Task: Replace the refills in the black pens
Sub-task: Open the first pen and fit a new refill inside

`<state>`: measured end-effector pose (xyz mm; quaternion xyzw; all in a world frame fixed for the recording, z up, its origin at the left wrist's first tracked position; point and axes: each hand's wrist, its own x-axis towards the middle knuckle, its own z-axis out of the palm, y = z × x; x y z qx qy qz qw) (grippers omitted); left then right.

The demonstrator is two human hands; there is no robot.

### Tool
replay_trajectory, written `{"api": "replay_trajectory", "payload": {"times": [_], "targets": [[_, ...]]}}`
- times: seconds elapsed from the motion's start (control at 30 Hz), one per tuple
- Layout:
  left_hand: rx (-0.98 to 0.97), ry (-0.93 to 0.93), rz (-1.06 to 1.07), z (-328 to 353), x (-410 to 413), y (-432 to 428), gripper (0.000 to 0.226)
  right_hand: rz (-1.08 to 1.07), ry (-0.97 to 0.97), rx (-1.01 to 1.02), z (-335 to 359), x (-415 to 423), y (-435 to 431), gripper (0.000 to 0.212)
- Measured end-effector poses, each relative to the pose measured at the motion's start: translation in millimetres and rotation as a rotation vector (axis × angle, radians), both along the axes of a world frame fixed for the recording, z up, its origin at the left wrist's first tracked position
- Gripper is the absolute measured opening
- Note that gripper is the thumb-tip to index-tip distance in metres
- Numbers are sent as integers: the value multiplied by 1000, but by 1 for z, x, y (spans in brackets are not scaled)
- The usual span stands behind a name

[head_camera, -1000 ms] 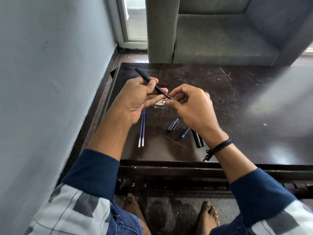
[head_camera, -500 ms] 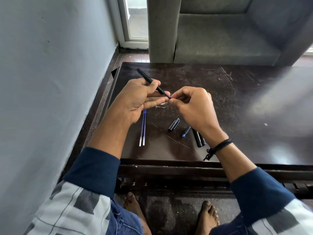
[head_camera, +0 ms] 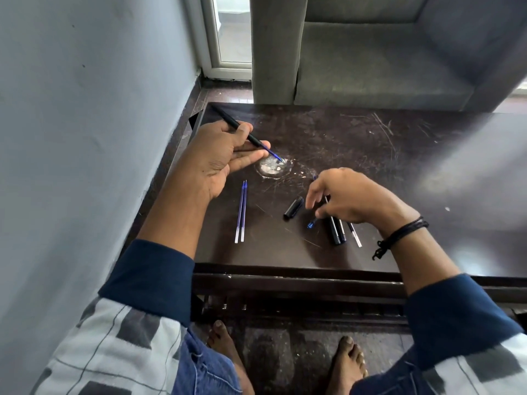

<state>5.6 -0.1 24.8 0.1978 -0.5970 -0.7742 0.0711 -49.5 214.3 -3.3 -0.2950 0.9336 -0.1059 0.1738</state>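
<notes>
Evidently for seating, a black pen barrel (head_camera: 225, 117) is gripped in the left hand (head_camera: 216, 161), tilted so that its blue refill (head_camera: 272, 153) juts free. Two spare refills (head_camera: 241, 212) are laid close by on the table (head_camera: 370, 138). The right hand (head_camera: 350, 198) is curled over the other black pens (head_camera: 334, 232); whether anything is pinched cannot be told.

Soft daylight — tabletop glare, fisheye edges

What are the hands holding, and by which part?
The left hand grips a black pen around its barrel, blue refill poking out. Whether the right hand holds anything cannot be told.
</notes>
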Motion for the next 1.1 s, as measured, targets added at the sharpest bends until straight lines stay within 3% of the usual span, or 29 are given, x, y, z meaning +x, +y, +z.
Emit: {"api": "replay_trajectory", "payload": {"times": [0.3, 0.4, 0.5, 0.6, 0.73, 1.1], "targets": [[19, 5, -8, 0, 0, 1, 8, 150, -11, 39, -6, 2, -5, 19], [13, 5, -10, 0, 0, 1, 8, 135, -151, -98, 1, 0, -4, 17], [7, 5, -13, 0, 1, 1, 8, 12, -296, -394, 7, -4, -2, 16], [2, 4, -14, 1, 1, 1, 9, -129, -238, -580, 0, -10, -2, 21], [-2, 4, -13, 0, 1, 2, 8, -253, -193, -635, -10, -14, -3, 22], [-6, -12, -33, -1, 1, 8, 9, -264, -214, -697, -11, -8, -12, 22]]}}
